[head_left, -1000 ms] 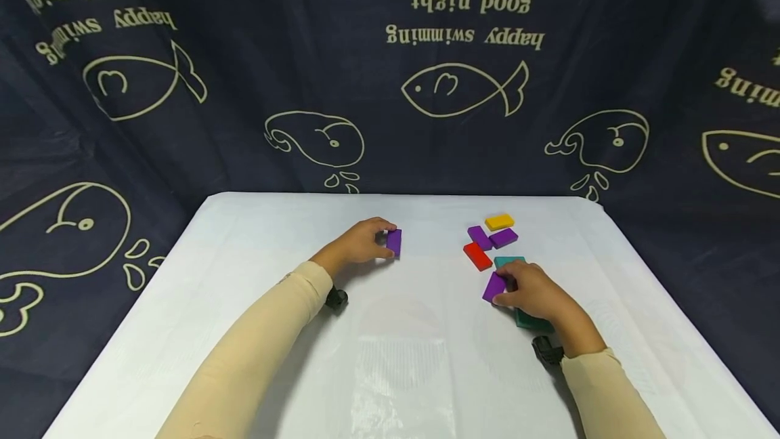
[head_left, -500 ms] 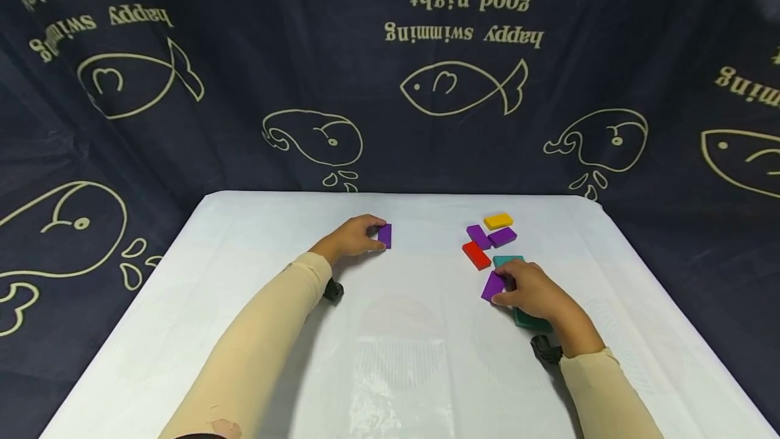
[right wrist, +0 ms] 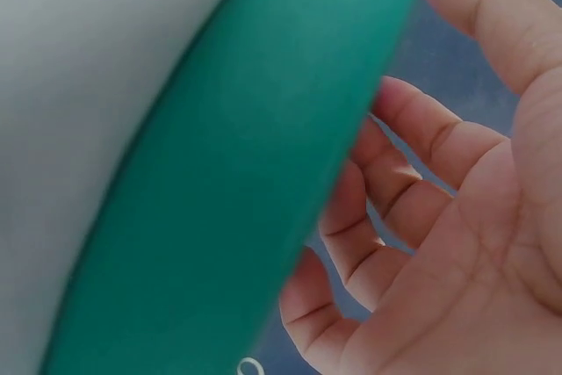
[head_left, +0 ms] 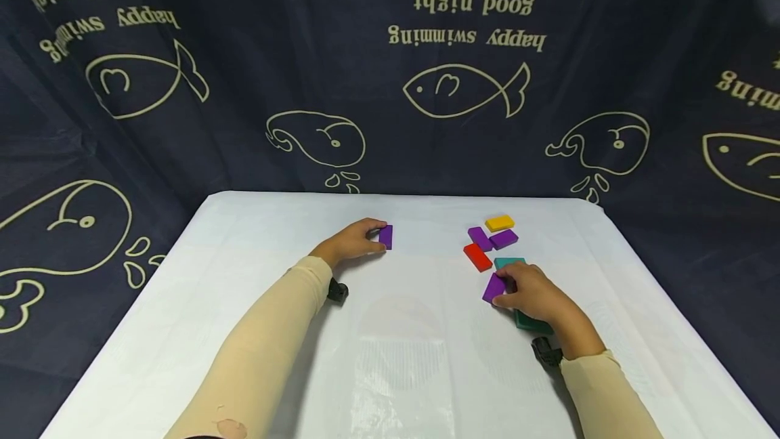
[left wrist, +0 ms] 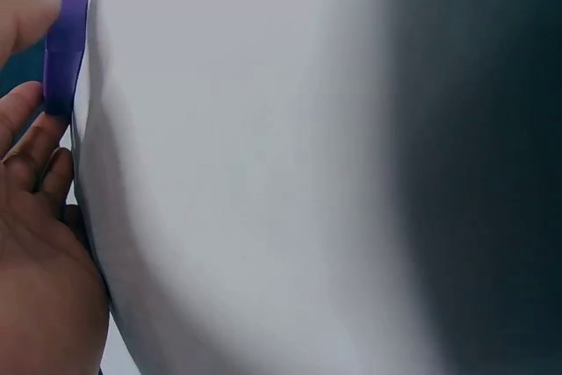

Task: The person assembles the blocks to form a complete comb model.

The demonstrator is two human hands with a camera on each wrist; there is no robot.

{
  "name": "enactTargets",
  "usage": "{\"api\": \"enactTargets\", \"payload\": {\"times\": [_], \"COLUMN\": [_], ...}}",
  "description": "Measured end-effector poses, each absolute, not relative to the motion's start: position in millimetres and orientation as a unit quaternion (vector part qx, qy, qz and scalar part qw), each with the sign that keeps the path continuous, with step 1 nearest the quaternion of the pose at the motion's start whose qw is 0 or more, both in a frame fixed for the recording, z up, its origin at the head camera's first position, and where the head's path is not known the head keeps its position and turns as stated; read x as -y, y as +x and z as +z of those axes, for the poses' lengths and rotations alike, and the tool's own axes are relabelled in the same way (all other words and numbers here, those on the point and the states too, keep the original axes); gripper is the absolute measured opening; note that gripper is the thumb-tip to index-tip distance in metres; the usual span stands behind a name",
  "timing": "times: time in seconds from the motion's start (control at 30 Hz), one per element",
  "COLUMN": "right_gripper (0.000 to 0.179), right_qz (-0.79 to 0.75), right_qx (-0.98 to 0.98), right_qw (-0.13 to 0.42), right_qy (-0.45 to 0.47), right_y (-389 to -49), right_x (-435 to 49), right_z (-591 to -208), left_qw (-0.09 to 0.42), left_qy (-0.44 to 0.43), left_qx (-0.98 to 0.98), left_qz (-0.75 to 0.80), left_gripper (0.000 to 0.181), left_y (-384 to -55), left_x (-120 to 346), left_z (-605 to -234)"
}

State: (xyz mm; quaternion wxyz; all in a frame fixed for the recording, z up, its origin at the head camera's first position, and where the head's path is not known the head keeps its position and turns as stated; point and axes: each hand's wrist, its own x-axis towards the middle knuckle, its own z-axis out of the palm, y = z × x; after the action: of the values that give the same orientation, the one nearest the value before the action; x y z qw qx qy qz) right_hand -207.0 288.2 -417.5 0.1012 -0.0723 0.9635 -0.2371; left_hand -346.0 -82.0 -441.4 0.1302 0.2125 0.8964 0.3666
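Note:
My left hand pinches a purple rectangular block between thumb and fingers, left of the middle at the far part of the table. The left wrist view shows this purple block on edge at the left border, thumb on one end and fingertips at the other. On the right, my right hand grips another purple block, thumb at its near end and fingers at its far end. Under and beside that hand lie a teal block and a green block. In the right wrist view, a green block hides the fingertips.
Beyond the right hand lie a red block, two purple blocks, one slanted and one beside it, and a yellow block. The white table ends at a dark curtain printed with fish.
My left hand has shifted slightly left and away with its purple block, then stayed in place over the last half second. The right hand and the other blocks stay where they were.

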Motion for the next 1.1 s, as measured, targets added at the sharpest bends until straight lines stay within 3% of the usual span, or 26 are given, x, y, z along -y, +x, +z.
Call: {"api": "enactTargets", "payload": {"times": [1.1], "right_gripper": [0.062], "right_qz": [-0.216], "right_qx": [-0.969], "right_qw": [0.078], "right_qy": [-0.089], "right_y": [-204.8], "right_x": [-289.1], "right_z": [-420.6], "left_qw": [0.120], "left_qy": [0.216], "left_qx": [-0.895], "left_qz": [0.371], "left_gripper": [0.056], "left_y": [-344.6], "left_x": [88.1], "left_z": [-441.0]}}
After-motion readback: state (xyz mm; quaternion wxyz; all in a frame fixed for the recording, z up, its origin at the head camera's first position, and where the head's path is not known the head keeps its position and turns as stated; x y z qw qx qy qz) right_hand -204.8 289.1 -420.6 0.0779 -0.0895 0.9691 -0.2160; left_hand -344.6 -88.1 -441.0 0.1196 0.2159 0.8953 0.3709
